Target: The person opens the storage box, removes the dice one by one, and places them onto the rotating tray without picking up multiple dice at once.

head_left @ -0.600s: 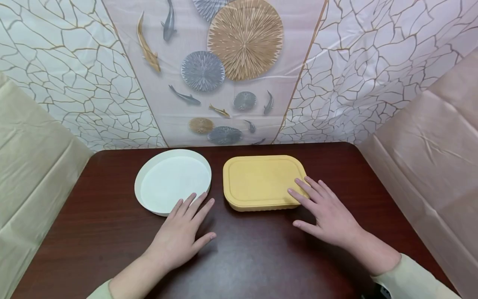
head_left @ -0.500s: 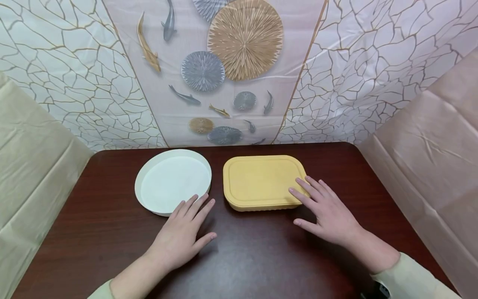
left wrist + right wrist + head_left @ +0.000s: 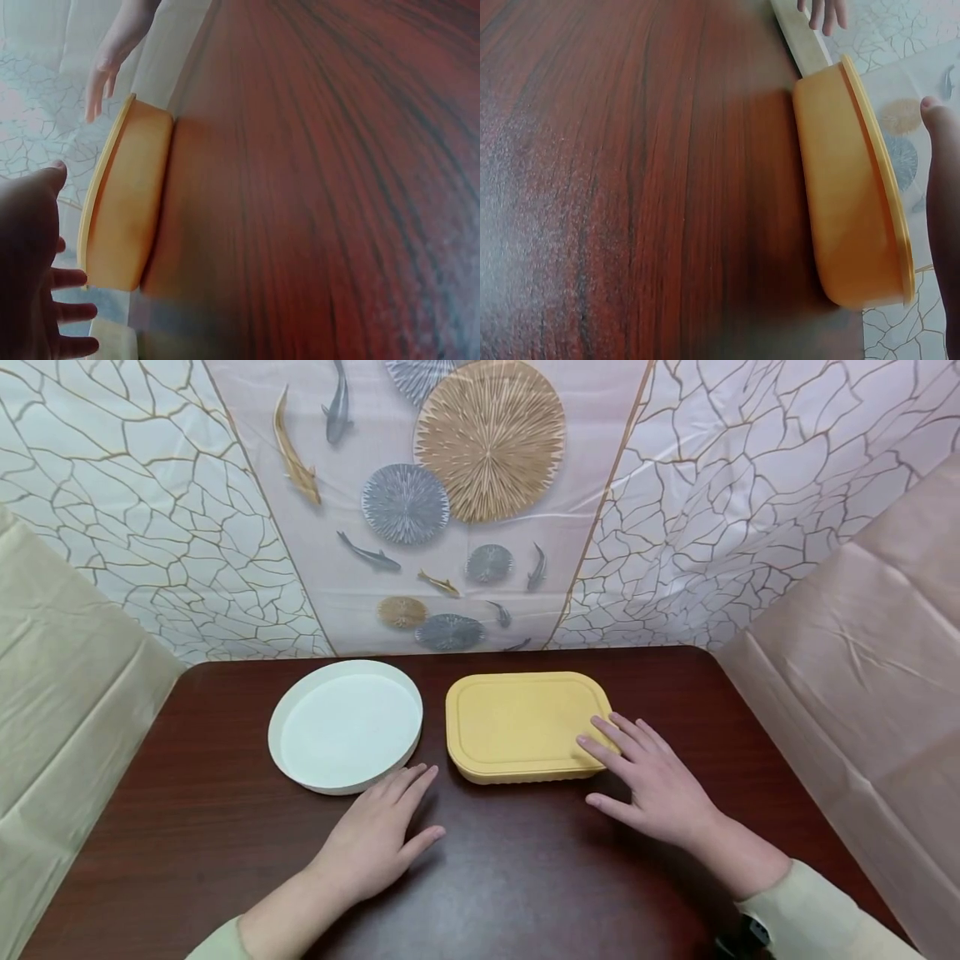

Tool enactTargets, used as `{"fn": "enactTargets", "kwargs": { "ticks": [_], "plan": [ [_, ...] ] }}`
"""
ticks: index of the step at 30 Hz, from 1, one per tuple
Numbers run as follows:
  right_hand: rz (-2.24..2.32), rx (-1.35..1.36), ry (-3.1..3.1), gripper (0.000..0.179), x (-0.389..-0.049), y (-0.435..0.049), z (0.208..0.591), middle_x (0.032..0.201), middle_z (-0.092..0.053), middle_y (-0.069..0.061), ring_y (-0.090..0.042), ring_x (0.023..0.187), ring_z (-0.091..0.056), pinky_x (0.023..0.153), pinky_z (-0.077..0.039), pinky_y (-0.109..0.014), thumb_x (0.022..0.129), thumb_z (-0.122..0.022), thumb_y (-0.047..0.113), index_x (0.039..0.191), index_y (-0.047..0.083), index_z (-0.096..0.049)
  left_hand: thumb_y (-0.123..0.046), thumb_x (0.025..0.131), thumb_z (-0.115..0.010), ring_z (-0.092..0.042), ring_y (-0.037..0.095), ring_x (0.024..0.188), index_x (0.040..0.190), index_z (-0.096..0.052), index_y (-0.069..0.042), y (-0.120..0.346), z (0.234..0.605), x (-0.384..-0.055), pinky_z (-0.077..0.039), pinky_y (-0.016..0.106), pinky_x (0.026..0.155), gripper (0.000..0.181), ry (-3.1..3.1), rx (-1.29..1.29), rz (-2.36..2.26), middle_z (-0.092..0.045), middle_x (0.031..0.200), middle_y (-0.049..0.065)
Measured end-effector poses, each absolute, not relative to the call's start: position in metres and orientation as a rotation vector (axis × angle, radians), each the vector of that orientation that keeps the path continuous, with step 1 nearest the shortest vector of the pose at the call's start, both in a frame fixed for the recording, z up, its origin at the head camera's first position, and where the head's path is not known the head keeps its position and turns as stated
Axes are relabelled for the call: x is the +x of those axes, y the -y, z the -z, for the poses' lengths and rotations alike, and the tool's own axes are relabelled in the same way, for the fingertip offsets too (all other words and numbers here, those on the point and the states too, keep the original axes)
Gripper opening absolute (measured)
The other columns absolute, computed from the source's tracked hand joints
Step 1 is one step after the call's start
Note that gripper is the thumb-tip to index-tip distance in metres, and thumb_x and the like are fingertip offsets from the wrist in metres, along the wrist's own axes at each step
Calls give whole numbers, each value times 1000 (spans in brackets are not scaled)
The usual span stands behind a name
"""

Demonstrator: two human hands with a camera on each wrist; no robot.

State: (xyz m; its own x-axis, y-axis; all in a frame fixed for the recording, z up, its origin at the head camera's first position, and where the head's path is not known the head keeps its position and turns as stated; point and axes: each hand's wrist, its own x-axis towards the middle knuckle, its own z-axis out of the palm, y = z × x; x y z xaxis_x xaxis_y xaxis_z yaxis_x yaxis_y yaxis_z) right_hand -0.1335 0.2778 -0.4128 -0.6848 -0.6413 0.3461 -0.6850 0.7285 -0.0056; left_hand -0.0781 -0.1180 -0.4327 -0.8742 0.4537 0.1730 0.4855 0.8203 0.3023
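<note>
A round white tray with a low rim lies on the left part of the table. To its right sits a yellow rectangular box with a flat lid on top. My left hand hovers with spread fingers at the tray's near right edge, holding nothing. Over the box's near right corner is my right hand, fingers extended and grasping nothing. In the left wrist view, the left fingers stand apart from the box. The right wrist view shows the right thumb above the lid's level.
A dark reddish-brown wooden table bears both items. Behind it hangs a patterned cloth with fish and round motifs. Beige cloth panels close off the sides. A dark watch-like device sits at the right wrist.
My left hand has drawn back slightly toward me and to the right, its fingers leaving the area over the tray. The right hand, tray and box look nearly unchanged.
</note>
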Motion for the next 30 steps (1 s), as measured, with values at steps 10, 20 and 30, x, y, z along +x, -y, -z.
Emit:
{"fn": "enactTargets", "kwargs": {
  "ticks": [10,20,30],
  "plan": [
    [-202,1023,2607,68,-141,-278,420,154,-40,-13,-40,140,-35,121,-7,-46,93,-53,63,149,24,-47,-56,98,-51,-41,28,140,152,-39,-10,106,439,-86,-36,45,111,73,3014,-641,598,-44,151,10],
    [-238,1036,2577,68,-155,-272,423,151,-44,-13,-43,138,-37,107,-28,-66,86,-62,61,142,22,-56,-55,98,-50,-34,32,144,153,-35,-5,89,443,-101,-28,47,116,76,3127,-545,664,-39,153,17],
    [-263,1030,2637,73,-164,-265,428,153,-41,-10,-41,141,-34,107,-28,-68,81,-72,59,142,25,-55,-61,98,-46,-19,36,149,156,-26,-1,71,455,-117,-19,48,119,86,3232,-502,643,-28,159,20]
  ]
}}
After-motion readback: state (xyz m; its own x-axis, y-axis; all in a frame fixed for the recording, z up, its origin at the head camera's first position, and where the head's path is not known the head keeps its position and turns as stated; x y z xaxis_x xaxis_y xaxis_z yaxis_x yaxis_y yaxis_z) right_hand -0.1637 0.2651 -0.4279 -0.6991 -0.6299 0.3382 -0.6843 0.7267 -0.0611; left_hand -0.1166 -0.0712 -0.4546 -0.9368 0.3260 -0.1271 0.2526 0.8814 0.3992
